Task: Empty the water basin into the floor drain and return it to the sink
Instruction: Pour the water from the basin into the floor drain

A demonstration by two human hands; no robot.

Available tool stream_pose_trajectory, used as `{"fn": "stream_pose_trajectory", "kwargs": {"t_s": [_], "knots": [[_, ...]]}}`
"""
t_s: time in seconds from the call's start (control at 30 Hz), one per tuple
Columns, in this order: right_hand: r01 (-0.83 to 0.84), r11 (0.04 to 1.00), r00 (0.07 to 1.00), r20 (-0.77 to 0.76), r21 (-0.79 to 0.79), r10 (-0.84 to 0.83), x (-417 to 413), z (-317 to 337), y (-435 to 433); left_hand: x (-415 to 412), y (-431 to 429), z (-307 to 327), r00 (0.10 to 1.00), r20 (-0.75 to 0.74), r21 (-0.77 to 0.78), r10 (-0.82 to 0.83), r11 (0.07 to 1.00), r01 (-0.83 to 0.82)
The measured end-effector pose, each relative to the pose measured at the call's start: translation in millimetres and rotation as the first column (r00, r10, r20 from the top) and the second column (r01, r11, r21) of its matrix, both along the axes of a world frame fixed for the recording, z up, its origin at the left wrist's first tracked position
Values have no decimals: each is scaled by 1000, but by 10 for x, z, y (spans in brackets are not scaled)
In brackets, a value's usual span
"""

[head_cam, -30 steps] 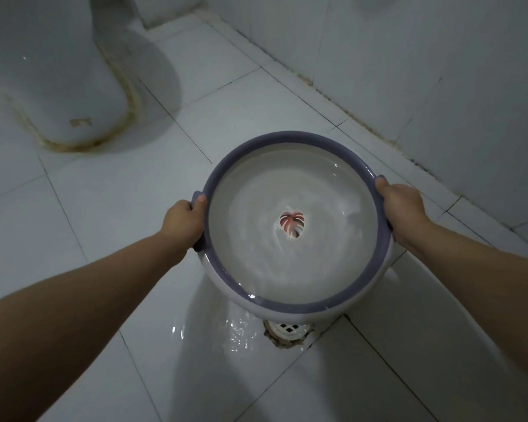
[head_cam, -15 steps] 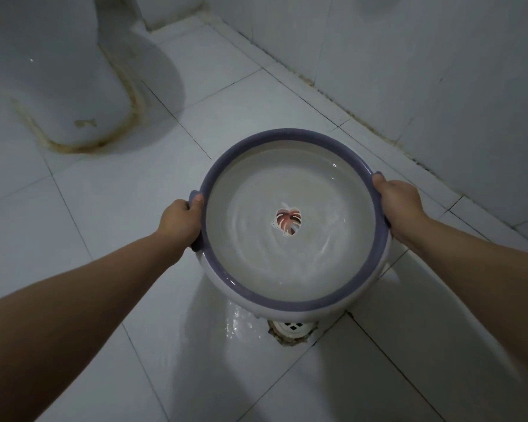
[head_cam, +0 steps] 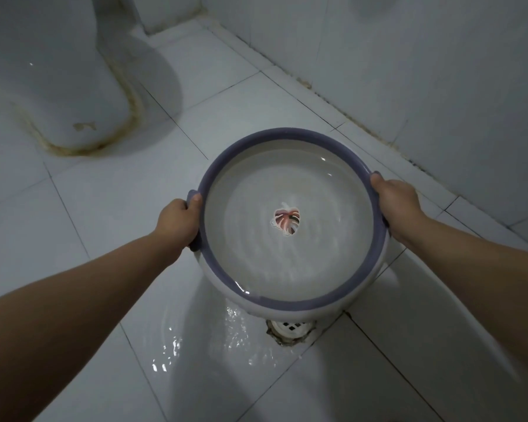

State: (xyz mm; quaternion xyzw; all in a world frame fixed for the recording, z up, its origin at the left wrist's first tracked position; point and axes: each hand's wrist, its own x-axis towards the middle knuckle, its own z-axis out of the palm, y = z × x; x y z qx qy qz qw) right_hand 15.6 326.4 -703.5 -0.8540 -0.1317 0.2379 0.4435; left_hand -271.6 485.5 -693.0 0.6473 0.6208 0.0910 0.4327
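A round white water basin with a purple rim and a pink leaf print on its bottom hangs above the floor, tilted toward me, with water pooled at its near side. My left hand grips the rim's left handle. My right hand grips the right side of the rim. Just below the basin's near edge lies the floor drain, a white grate partly hidden by the basin. Water glistens on the tiles left of the drain.
A toilet base with a stained joint stands at the upper left. A tiled wall runs along the right and back, meeting the white tiled floor close behind the basin. The sink is out of view.
The basin has tipped a little more toward me and more water now spreads on the tiles beside the drain. Both hands keep the same grip.
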Motion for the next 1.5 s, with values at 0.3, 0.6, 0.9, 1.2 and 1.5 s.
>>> {"fn": "stream_pose_trajectory", "kwargs": {"t_s": [0.3, 0.6, 0.9, 1.2, 1.5], "knots": [[9, 1000, 1000, -23, 23, -8, -21, 26, -5, -27, 0, 9, 1000, -1, 29, -10, 1000, 10], [-1, 999, 1000, -29, 34, 2, -42, 39, 13, -68, 16, 11, 1000, -10, 43, -15, 999, 16], [-10, 1000, 1000, 9, 6, 10, -47, 52, 31, -89, 27, 20, 1000, -16, 51, -19, 999, 19], [-11, 1000, 1000, 5, -4, 11, -50, 47, 20, -87, 9, 19, 999, -27, 52, -24, 998, 26], [-15, 1000, 1000, -1, -9, 15, -31, 44, 9, -84, -15, 7, 999, -24, 31, -33, 999, 34]]}}
